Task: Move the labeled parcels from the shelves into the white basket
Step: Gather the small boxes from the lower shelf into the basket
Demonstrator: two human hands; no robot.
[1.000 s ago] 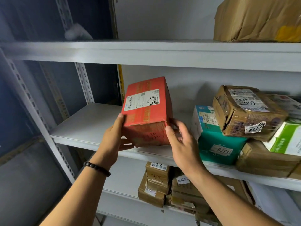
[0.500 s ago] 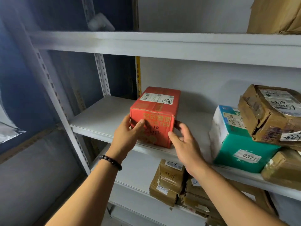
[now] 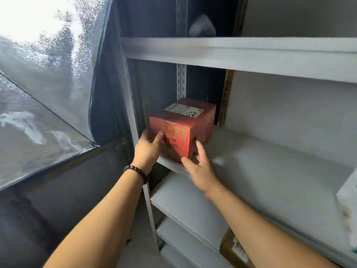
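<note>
A red cardboard parcel (image 3: 185,128) with a white label and handwriting on top stands at the left end of the middle shelf (image 3: 260,171), close to the shelf upright. My left hand (image 3: 148,147) grips its front left corner, thumb on the front face and fingers round the left side. My right hand (image 3: 201,167) lies at the parcel's lower right front corner with fingers nearly straight, thumb touching the bottom edge. The white basket is out of view.
An upper shelf (image 3: 231,53) runs overhead with a pale wrapped item (image 3: 201,26) on it. Lower shelves (image 3: 183,202) sit below, with a brown parcel (image 3: 233,250) at bottom right. A white package (image 3: 347,209) shows at the right edge. Wet translucent sheeting (image 3: 38,74) fills the left.
The red parcel went from lifted and tilted to standing flat at the shelf's left end. The view swung left, so the other parcels left the frame. My right hand loosened from the parcel.
</note>
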